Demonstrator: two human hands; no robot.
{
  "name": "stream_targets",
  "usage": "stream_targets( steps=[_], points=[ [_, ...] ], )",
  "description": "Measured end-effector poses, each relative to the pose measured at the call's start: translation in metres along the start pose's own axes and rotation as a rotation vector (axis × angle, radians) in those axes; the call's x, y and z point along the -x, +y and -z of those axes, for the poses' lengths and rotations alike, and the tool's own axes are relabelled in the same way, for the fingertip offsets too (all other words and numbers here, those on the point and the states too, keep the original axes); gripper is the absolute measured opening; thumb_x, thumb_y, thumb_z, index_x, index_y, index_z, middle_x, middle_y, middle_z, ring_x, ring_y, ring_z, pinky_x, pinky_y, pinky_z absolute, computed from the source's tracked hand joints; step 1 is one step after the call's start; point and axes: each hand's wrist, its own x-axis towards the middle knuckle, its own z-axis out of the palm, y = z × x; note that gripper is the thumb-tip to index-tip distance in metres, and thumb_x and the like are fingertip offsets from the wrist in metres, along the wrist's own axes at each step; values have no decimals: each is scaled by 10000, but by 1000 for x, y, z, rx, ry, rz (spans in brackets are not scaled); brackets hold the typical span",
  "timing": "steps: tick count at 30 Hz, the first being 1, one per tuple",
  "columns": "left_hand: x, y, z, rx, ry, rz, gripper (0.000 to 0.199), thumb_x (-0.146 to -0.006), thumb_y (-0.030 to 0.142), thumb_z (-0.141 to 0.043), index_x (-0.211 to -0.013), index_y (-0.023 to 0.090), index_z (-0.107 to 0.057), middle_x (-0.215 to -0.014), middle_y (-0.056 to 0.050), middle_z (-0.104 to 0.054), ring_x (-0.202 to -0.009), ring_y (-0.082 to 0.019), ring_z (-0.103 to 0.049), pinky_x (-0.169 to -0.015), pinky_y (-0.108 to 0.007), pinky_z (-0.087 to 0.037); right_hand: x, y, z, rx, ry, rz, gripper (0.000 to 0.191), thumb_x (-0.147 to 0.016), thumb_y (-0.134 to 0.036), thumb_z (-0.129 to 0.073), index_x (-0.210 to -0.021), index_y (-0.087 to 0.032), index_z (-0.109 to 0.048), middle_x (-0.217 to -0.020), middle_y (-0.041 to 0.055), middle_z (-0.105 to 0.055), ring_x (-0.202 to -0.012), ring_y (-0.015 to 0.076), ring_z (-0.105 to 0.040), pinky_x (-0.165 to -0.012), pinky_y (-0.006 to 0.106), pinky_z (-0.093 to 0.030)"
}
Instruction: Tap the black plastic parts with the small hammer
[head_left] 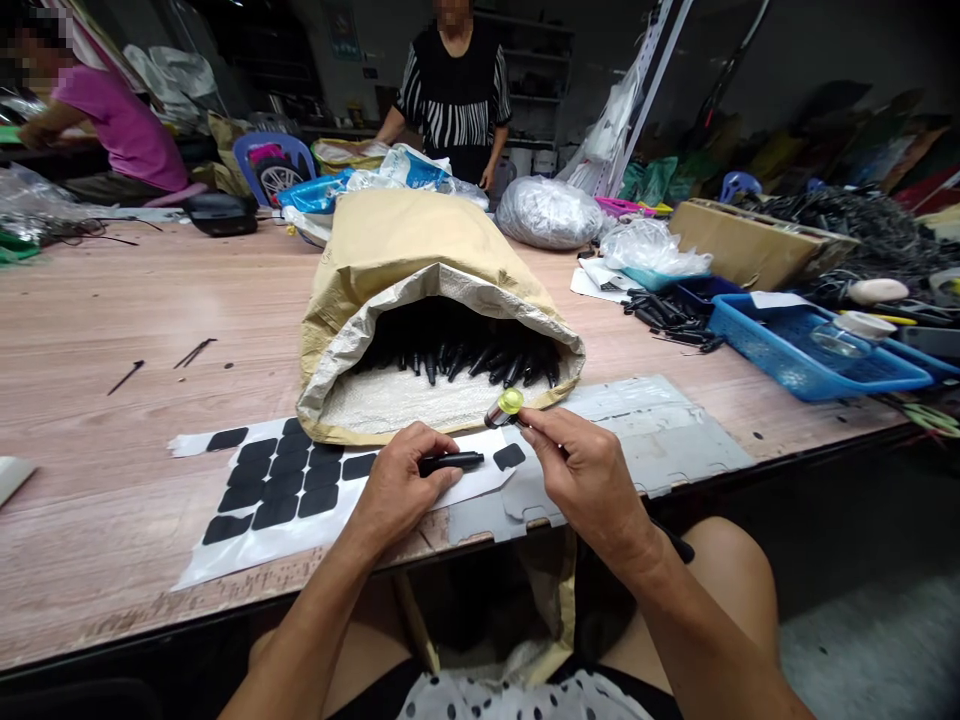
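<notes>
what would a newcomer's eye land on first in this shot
Probably the big tan sack mid-picture, its mouth gaping towards the hands and showing black pieces inside. Just in front, the right hand holds a bright yellow-ended piece, and the left hand a black tube. Black squares stand out on the white sheet, lower left.

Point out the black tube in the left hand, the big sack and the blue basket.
Black tube [466, 461], head view: exposed end.
Big sack [427, 228], head view: upper side.
Blue basket [751, 346], head view: wall.
</notes>
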Motion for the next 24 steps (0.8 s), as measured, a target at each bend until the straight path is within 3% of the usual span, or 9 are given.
stream_targets(
  steps=[24],
  points=[
    [0, -1, -2, -88, 1, -62, 188, -904, 289, -642, -984, 231, -802, -829, -18, -605, -821, -178, -596, -763, -317, -445, 20, -1, -9, -80, 9, 22, 303, -974, -118, -518, -1203, -209, -694, -1027, 62, -725, -978, 191, -666, -893, 345, -539]
  ],
)
